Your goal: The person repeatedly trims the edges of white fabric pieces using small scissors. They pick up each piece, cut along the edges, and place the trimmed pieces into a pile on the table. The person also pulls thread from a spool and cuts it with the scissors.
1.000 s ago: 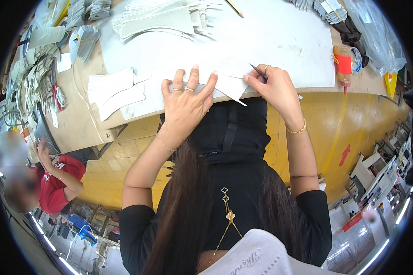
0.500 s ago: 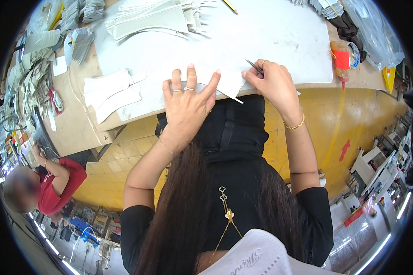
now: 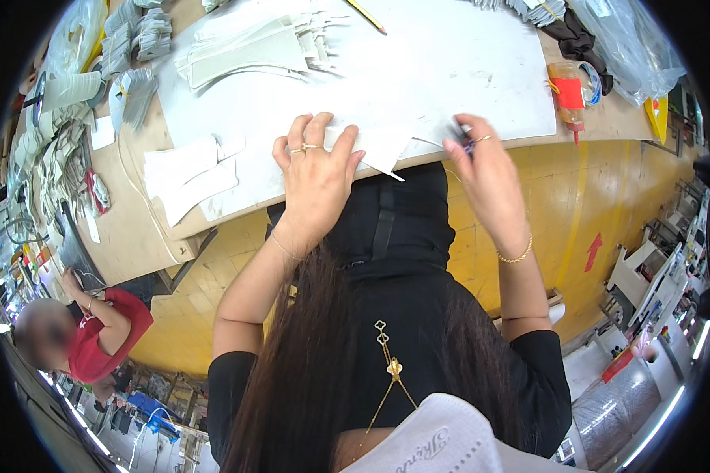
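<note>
My left hand (image 3: 315, 177) rests on the white sheet at the near edge of the table, fingers spread. Its fingertips press on a thin white cut piece (image 3: 388, 148), whose narrow pointed end juts over the edge toward my body. My right hand (image 3: 485, 162) is off to the right of that piece, closed around a small dark pointed tool (image 3: 467, 138). Motion smears the tool and fingers, so its exact kind is unclear. Left of my left hand lie several loose white cut pieces (image 3: 185, 177).
A stack of pale cut pieces (image 3: 244, 51) lies farther back, near a yellow pencil (image 3: 366, 16). At right stand a red-wrapped bottle (image 3: 568, 96), a tape roll (image 3: 596, 83) and clear plastic bags (image 3: 643, 51). Bundled pieces (image 3: 138, 94) crowd the left. A person in red (image 3: 110, 331) sits left.
My right hand has pulled back to the right, away from the white piece, with the dark tool. My left hand's fingers have drawn in slightly. The view has shifted a little.
</note>
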A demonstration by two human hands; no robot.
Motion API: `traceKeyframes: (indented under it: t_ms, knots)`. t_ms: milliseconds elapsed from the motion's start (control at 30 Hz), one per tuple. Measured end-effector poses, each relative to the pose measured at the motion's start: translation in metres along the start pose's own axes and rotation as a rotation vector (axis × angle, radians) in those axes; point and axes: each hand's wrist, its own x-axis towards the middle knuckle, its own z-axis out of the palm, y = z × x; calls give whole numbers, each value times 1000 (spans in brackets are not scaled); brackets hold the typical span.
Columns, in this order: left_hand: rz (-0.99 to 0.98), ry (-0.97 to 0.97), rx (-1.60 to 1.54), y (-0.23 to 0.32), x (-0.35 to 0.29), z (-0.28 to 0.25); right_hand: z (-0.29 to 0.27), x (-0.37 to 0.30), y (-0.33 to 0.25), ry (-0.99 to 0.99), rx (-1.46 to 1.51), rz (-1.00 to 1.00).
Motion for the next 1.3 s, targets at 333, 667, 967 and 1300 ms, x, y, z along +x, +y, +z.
traceKeyframes:
  t_ms: [333,667,967,1300]
  knots:
    - [43,7,-139,-4,10,-13,33,-32,-11,19,58,54]
    - [40,40,-162,-5,7,-11,42,-23,-9,157,106,-66]
    - [-45,130,-175,-38,32,-40,21,1,-6,136,231,127]
    - [-474,293,-61,-173,-12,-108,-8,39,-12,26,679,126]
